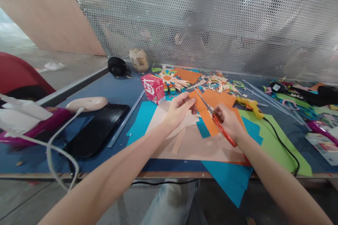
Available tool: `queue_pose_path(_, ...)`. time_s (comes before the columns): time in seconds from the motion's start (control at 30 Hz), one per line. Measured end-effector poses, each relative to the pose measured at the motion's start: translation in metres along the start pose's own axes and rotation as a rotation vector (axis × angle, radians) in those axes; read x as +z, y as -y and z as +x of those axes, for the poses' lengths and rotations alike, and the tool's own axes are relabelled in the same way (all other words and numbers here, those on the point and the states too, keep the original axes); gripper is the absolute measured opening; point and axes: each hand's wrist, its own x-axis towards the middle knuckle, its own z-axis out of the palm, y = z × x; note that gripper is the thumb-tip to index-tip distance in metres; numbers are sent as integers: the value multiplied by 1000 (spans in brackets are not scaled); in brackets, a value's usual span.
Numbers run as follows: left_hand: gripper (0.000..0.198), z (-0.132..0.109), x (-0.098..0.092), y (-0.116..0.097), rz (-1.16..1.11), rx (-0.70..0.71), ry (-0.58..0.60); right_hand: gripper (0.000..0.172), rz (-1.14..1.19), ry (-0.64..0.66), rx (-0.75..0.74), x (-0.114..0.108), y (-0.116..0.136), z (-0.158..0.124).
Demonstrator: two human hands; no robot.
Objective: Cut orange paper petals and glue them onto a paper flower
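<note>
"What's in hand?"
"My left hand (177, 110) pinches the orange paper (207, 117) at its left corner; my right hand (229, 121) grips red-handled scissors (223, 130), blades against that paper, between both hands."
"Cutting well?"
"I'd hold it taut, fingertips clear of the blades, lifted off the pale pink sheet (195, 149), away from the yellow glue gun (250, 106)."

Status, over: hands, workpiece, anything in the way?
Left fingers holding flat orange paper. Right fingers gripping red-handled metal scissors over it. Possibly crowding: pink printed cardboard box, left; yellow plastic glue gun, right.
</note>
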Motion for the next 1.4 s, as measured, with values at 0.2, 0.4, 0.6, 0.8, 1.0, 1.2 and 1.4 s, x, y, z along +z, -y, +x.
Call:
queue_pose_path(0.2, 20, -1, 2, -1, 15, -36, -26, 17, -5, -7, 7, 0, 0, -1)
queue_pose_path(0.4, 19, 1, -2, -3, -6, 10, -30, 32, 25, -111, 34, -2, -1, 2)
queue_pose_path(0.6, 14, 19, -16, -1, -39, 162, -328, 40, 49, -245, 89, -2, -18, 12)
queue_pose_path(0.8, 15, 25, -21, 7, 101, -11, -300, 48, 347, -273, 59, 8, -26, 19)
queue_pose_path(1.0, 14, 9, -1, 10, 248, -24, -64, 48, 560, -120, 2, 10, -16, 19)
queue_pose_path(1.2, 21, 7, 11, 24, 416, 54, -13, 45, 618, -115, 13, 19, -16, 19)
queue_pose_path(1.4, 34, 18, -11, 21, 903, 121, 260, 47, 651, -203, 71, 9, -30, 29)
